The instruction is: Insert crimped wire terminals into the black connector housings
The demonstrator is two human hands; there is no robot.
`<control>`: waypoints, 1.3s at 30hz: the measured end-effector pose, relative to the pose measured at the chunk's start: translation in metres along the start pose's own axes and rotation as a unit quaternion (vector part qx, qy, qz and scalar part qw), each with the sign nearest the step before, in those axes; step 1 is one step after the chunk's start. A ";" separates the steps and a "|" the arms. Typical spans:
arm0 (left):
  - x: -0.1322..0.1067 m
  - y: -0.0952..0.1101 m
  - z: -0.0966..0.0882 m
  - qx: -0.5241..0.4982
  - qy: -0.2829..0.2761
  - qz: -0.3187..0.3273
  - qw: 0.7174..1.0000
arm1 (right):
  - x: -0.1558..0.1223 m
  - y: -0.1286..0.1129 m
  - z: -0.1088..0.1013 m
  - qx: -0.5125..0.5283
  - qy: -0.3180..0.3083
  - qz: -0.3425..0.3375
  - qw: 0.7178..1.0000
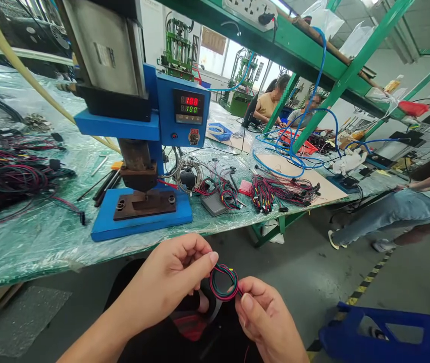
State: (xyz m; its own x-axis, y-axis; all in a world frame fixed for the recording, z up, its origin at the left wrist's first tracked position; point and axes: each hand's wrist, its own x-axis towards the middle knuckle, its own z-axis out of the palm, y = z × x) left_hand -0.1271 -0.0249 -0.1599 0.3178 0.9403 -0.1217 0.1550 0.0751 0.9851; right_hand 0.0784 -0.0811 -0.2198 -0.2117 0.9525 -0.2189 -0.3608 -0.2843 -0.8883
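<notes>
The left hand (179,277) and right hand (268,315) pinch opposite sides of a small wire coil (233,287) near the table (56,259) bearing a blue press (139,130)

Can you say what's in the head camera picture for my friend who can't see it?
A person's left hand and right hand hold a small coil of red and green wires in front of a blue machine with glowing numbers. It stands on a plastic-covered table between piles of wires.

Hiding parts of the wire coil (222,297) within left hand (173,280) and right hand (266,312); cropping the press cylinder (105,60) at the top.
</notes>
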 end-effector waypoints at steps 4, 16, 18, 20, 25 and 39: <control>0.001 0.001 0.004 -0.008 -0.012 -0.006 1.000 | 0.000 0.000 0.000 -0.014 -0.012 0.002 1.000; 0.005 0.018 0.010 0.019 -0.041 0.037 0.998 | 0.001 -0.019 0.003 -0.092 -0.023 -0.047 0.994; 0.005 0.022 0.009 0.030 -0.040 0.037 0.998 | 0.001 -0.022 0.006 -0.096 -0.015 -0.056 0.994; 0.005 0.024 0.008 0.037 -0.041 0.034 0.998 | 0.001 -0.021 0.007 -0.098 -0.010 -0.067 0.993; 0.007 0.023 0.011 0.017 -0.059 0.008 0.998 | 0.002 -0.013 0.000 -0.052 0.019 -0.073 0.996; -0.028 -0.036 0.050 -0.034 -0.009 -0.055 0.998 | 0.013 -0.047 -0.015 0.252 0.190 -0.090 0.945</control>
State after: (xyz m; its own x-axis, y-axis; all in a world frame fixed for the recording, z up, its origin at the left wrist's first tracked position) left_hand -0.0944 -0.0706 -0.1986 0.3192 0.9189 -0.2319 0.1268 0.2011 0.9713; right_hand 0.1067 -0.0540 -0.1871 0.2003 0.9338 -0.2965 -0.7666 -0.0390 -0.6410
